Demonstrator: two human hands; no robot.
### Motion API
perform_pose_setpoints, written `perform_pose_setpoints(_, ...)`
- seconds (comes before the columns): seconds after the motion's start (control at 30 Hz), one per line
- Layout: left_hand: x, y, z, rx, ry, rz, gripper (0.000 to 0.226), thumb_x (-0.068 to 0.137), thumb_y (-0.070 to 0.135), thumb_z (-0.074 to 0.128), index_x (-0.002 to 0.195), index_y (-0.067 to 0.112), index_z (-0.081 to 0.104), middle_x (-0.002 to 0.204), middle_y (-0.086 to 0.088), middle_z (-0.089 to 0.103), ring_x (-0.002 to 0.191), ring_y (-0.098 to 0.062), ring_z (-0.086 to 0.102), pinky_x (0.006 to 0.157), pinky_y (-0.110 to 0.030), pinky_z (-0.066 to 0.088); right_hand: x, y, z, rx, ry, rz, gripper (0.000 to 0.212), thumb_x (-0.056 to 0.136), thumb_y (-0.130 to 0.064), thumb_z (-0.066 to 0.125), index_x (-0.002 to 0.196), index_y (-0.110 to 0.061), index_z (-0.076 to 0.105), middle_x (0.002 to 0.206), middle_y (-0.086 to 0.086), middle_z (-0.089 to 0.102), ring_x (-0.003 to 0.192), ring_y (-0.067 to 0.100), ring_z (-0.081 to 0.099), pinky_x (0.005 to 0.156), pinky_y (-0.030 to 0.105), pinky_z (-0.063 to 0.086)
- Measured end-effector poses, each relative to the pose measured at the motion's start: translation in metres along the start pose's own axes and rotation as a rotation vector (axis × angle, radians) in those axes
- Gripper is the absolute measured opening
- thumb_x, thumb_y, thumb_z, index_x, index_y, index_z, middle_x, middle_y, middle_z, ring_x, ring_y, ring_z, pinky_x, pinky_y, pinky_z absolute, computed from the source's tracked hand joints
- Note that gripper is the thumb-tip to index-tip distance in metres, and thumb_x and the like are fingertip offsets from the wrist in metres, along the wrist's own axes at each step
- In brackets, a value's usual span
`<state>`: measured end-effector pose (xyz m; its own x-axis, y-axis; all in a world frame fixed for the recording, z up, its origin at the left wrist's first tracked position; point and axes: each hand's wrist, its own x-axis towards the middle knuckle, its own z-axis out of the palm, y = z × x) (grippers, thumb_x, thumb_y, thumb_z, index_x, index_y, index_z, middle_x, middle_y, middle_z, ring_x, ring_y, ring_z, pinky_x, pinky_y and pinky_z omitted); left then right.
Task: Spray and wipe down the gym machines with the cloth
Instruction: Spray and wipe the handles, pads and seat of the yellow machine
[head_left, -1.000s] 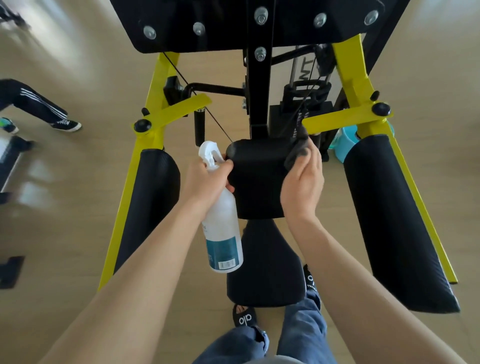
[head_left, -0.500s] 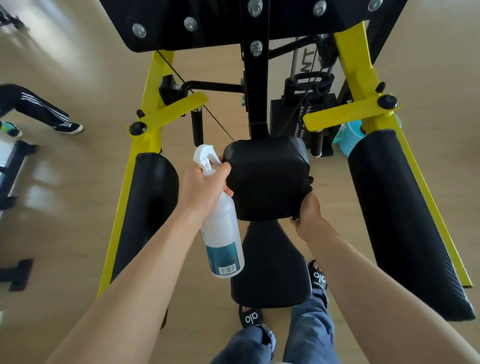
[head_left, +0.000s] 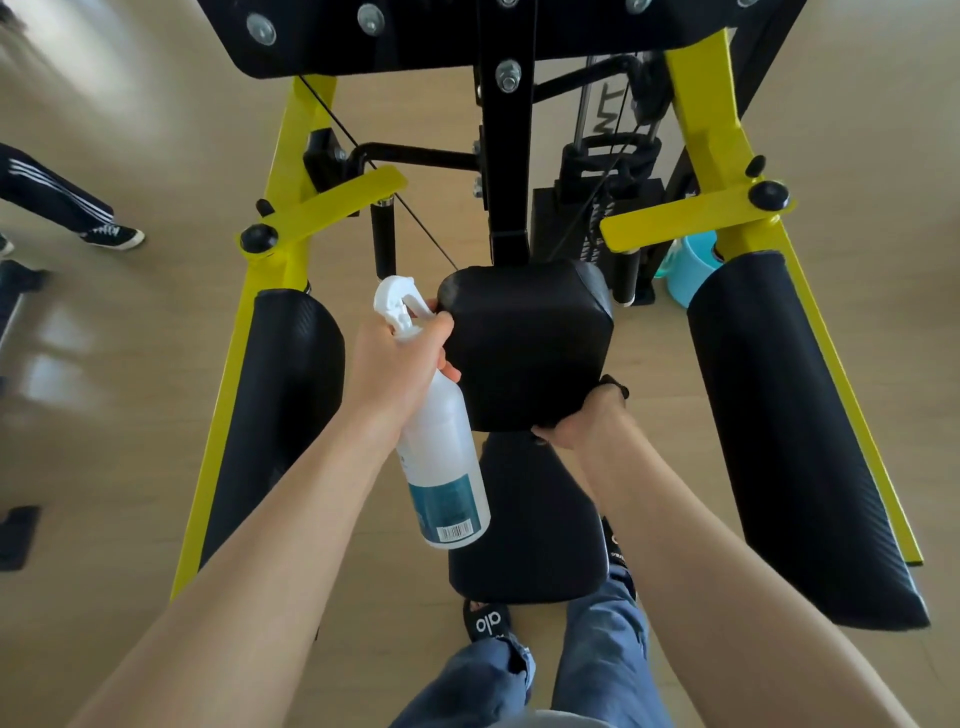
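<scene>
Two hands are working at the square black pad (head_left: 524, 348) in the middle of the yellow-framed machine (head_left: 291, 171). My left hand (head_left: 400, 364) is closing around the neck of the white spray bottle (head_left: 441, 467), fingers wrapped tight just under the trigger head, and the bottle is hanging tilted with its base pointing down toward me and its nozzle sitting just beside the pad's left edge. My right hand (head_left: 582, 421) is gripping the near right corner of that pad, fingers curled under it, and a dark scrap of cloth (head_left: 613, 387) is peeking out above my knuckles (most of it is hidden, so I cannot tell how it is folded). Below the pad, the black seat (head_left: 530, 530) is lying nearer to me, between my forearms. Long black roller pads are flanking the scene, one on the left (head_left: 280, 415) and one on the right (head_left: 789, 441). Far right, a blue bucket (head_left: 691, 270) is showing behind the frame.
</scene>
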<state>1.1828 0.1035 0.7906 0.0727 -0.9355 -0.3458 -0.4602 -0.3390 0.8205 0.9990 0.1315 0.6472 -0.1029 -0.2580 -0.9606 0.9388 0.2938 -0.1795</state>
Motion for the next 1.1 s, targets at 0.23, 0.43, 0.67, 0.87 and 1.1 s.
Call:
perform_pose_setpoints(0.23,0.003,-0.003,0.001,-0.035,0.003,-0.015,0.015,0.097,0.037,0.066,0.088,0.026,0.063,0.074,-0.003,0.069,0.065,-0.015,0.074,0.081,-0.043,0.064,0.028,0.021,-0.017,0.011,-0.062,0.030,0.053,0.102,-0.046,0.034,0.148,-0.022,0.042,0.150,0.018,0.045,0.135,0.049,0.042,0.103,0.065,0.045)
perform_pose_setpoints(0.43,0.003,-0.004,-0.002,0.018,-0.017,-0.014,0.024,0.096,0.042,0.065,0.085,0.021,0.062,0.078,-0.006,0.073,0.070,-0.017,0.076,0.083,-0.045,0.064,-0.018,0.049,0.005,0.010,-0.053,-0.046,0.046,0.111,-0.024,0.023,0.155,-0.013,0.032,0.156,0.013,0.040,0.141,0.038,0.044,0.111,0.052,0.043)
perform_pose_setpoints(0.67,0.006,0.001,-0.010,0.038,-0.076,-0.026,0.029,0.095,0.036,0.067,0.077,0.014,0.062,0.070,-0.005,0.070,0.061,-0.012,0.073,0.074,-0.033,0.056,-0.098,0.062,0.057,-0.126,0.135,0.033,0.038,0.100,-0.019,0.060,0.125,0.008,0.050,0.086,0.014,0.048,0.066,0.022,0.046,0.061,0.037,0.047)
perform_pose_setpoints(0.87,0.003,0.000,-0.028,0.064,-0.190,0.026,0.024,0.096,0.035,0.066,0.095,0.012,0.075,0.075,-0.007,0.073,0.075,-0.015,0.068,0.071,-0.030,0.050,-0.129,0.057,0.072,0.002,-0.004,-0.082,0.051,0.091,-0.036,0.061,0.134,-0.010,0.051,0.116,0.014,0.057,0.120,0.042,0.056,0.087,0.040,0.057)
perform_pose_setpoints(1.1,0.009,-0.009,-0.045,-0.124,-0.138,-0.014,0.025,0.098,0.029,0.066,0.121,0.027,0.075,0.053,0.008,0.065,0.074,-0.020,0.074,0.086,-0.039,0.058,-0.140,0.087,0.048,-0.483,0.128,-1.191,0.019,0.107,-0.031,0.041,0.112,-0.017,0.051,0.107,-0.002,0.060,0.090,0.007,0.057,0.084,0.031,0.051)
